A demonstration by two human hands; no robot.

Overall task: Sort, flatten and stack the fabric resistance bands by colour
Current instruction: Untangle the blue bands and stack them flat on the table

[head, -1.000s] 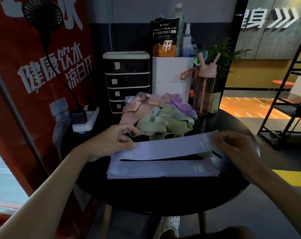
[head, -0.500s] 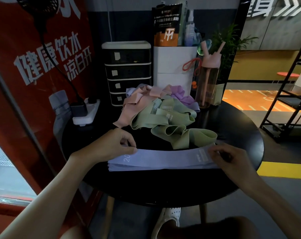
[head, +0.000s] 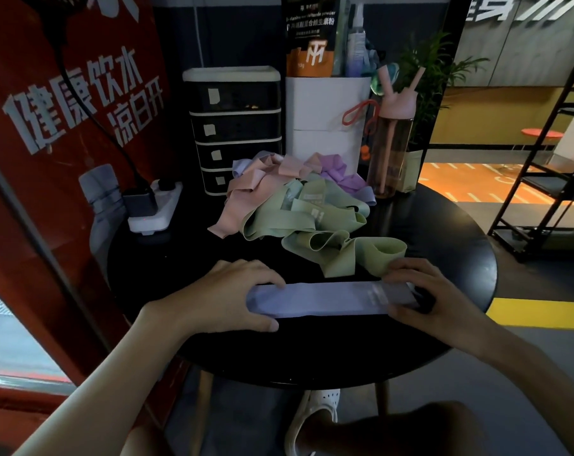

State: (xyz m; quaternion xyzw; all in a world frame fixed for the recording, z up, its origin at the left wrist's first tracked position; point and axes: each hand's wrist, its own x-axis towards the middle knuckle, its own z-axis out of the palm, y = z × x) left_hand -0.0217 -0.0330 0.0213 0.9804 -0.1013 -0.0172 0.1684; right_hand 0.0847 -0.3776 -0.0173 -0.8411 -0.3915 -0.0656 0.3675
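Fingers [head: 266, 275] of left hand [head: 226, 291] and right hand [head: 443, 299] grip lilac bands' [head: 318, 299] ends; strips apart a second ago, now aligned flat between them; lilac stack forming.

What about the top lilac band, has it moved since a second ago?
Yes. The top band slid toward the table's near edge, away from the drawers, onto the lower band.

A flattened lavender band [head: 328, 299] lies crosswise near; tangled green bands [head: 312, 225], pink bands [head: 249, 195] and purple bands [head: 336, 171] heap farther back.
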